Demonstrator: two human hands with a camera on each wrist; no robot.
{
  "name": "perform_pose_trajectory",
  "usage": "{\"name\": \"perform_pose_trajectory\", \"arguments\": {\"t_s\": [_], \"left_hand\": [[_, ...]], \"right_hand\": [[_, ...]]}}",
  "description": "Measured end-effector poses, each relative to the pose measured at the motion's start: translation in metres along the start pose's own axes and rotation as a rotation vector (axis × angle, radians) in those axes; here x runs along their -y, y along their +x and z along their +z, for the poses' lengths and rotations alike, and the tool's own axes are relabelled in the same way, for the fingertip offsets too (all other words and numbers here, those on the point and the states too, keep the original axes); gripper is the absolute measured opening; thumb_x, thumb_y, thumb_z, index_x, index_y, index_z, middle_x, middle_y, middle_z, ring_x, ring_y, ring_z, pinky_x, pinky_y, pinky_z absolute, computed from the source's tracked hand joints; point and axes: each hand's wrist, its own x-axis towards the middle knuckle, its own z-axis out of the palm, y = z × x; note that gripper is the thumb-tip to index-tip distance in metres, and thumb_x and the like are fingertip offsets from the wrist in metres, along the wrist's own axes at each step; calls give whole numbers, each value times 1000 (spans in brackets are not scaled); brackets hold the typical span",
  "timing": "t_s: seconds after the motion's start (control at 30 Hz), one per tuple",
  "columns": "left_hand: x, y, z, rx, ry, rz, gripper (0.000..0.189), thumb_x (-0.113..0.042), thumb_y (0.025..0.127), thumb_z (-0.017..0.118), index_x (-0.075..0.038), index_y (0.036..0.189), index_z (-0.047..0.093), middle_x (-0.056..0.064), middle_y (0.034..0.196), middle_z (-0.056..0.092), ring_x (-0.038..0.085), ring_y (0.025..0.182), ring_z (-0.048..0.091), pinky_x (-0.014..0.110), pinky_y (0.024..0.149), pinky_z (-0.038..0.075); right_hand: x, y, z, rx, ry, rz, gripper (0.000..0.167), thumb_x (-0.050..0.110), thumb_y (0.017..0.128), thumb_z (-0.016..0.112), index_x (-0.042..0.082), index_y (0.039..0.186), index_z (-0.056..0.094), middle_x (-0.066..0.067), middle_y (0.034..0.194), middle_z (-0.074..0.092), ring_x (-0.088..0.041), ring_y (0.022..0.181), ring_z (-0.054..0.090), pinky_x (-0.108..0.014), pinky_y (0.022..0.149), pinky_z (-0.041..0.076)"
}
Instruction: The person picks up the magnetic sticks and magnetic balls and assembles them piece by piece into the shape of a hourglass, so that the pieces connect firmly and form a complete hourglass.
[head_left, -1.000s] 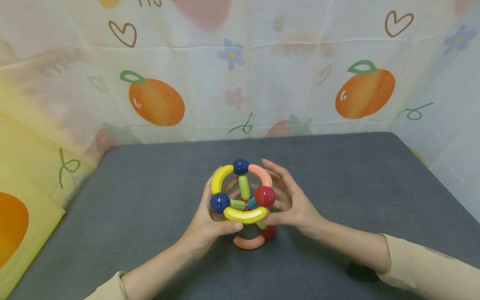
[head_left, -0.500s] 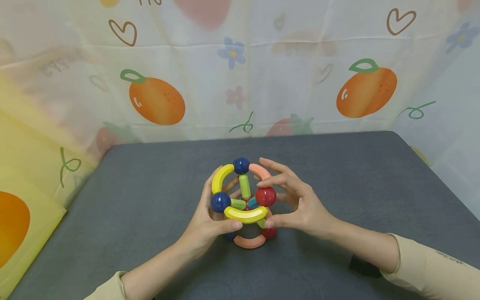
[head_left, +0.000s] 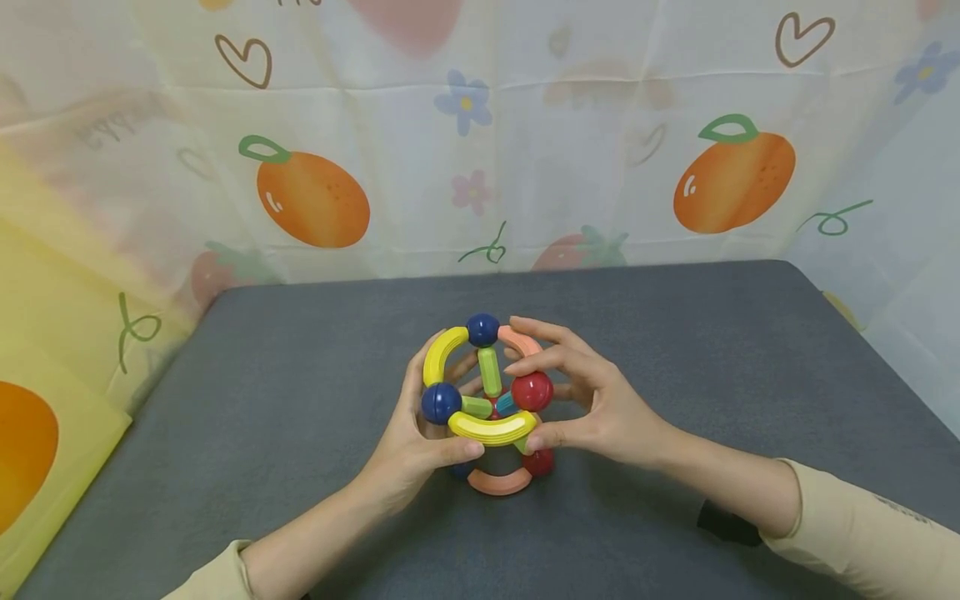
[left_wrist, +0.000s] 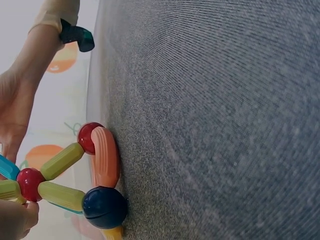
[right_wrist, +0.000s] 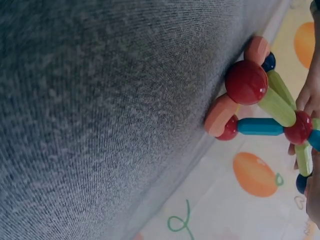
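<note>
A magnetic ball-and-stick structure stands on the dark grey table, with an upper ring above a lower one. Its upper ring joins blue balls (head_left: 442, 403), a red ball (head_left: 532, 391), yellow curved rods (head_left: 492, 430) and a pink curved rod (head_left: 519, 342). Green and teal sticks meet at a red centre ball (left_wrist: 30, 184). Below, a lower pink curved rod (head_left: 499, 482) rests on the table. My left hand (head_left: 405, 454) holds the ring's left side, thumb by the front yellow rod. My right hand (head_left: 603, 408) grips the right side, fingers over the pink rod, thumb below the red ball.
The grey table (head_left: 300, 358) reaches back to a hanging cloth (head_left: 405, 150) printed with oranges, hearts and flowers. Yellow cloth (head_left: 67, 392) hangs on the left. Something black (head_left: 727, 523) shows under the right forearm.
My right fingers have shifted from the ring's outer right side to over the pink rod and red ball. The structure and left hand stay almost in place.
</note>
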Motion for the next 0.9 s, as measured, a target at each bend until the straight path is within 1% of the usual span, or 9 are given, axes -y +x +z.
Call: {"name": "perform_pose_trajectory", "arguments": {"t_s": [0.13, 0.27, 0.37, 0.43, 0.63, 0.7, 0.73, 0.8, 0.9], "left_hand": [[0, 0, 0, 0, 6, 0, 100, -19, 85, 78, -20, 154, 6, 20, 164, 18, 47, 149, 26, 23, 104, 49], [0, 0, 0, -5, 15, -2, 100, -21, 85, 78, -21, 154, 6, 21, 164, 18, 49, 148, 26, 23, 104, 50], [0, 0, -1, -12, 29, -5, 100, -22, 85, 79, -21, 154, 7, 21, 163, 18, 50, 147, 27, 23, 104, 50], [0, 0, -1, -14, 32, -8, 100, -22, 85, 78, -21, 154, 7, 21, 163, 18, 50, 147, 26, 23, 104, 50], [0, 0, -1, -19, 34, -18, 99, -22, 85, 78, -22, 154, 7, 21, 163, 19, 50, 147, 27, 24, 103, 50], [1, 0, -1, -20, 36, -14, 99, -21, 85, 78, -22, 154, 7, 21, 163, 20, 49, 147, 28, 24, 103, 50], [1, 0, -1, -18, 35, -11, 99, -21, 85, 78, -22, 154, 7, 21, 163, 20, 49, 147, 28, 25, 103, 50], [2, 0, -1, -15, 35, -1, 99, -21, 85, 78, -22, 154, 6, 22, 163, 20, 50, 147, 28, 24, 103, 50], [3, -1, -1, -10, 40, 13, 99, -21, 86, 78, -21, 154, 6, 24, 162, 21, 50, 146, 29, 24, 103, 50]], "right_hand": [[-1, 0, -1, -5, 6, 5, 48, 8, 80, 81, 2, 123, 59, -16, 158, 29, -27, 140, 42, -35, 97, 56], [-2, 0, -2, -17, 21, 3, 46, 6, 79, 80, 6, 122, 61, -21, 158, 28, -21, 132, 51, -34, 96, 56], [-3, 0, -2, -25, 29, 0, 45, 6, 80, 80, 8, 121, 62, -20, 157, 30, -18, 125, 57, -34, 95, 56], [-3, 0, -2, -29, 30, 0, 44, 6, 80, 79, 8, 120, 63, -20, 157, 31, -17, 126, 57, -34, 95, 57], [-4, 0, -2, -45, 31, -3, 39, 1, 81, 78, 6, 117, 63, -23, 156, 32, -18, 134, 55, -33, 94, 56], [-5, -1, -2, -47, 28, -4, 39, 0, 81, 77, 5, 116, 63, -21, 156, 33, -18, 135, 55, -33, 94, 56], [-5, -1, -2, -48, 26, -5, 39, -1, 81, 77, 3, 116, 62, -20, 157, 33, -18, 134, 56, -33, 94, 56], [-5, -1, -2, -53, 11, -1, 43, 0, 80, 78, 2, 120, 61, -15, 158, 33, -17, 137, 52, -33, 95, 56], [-5, -1, -1, -60, 8, 20, 60, 1, 81, 78, 1, 134, 52, -10, 159, 34, -17, 138, 51, -31, 100, 54]]}}
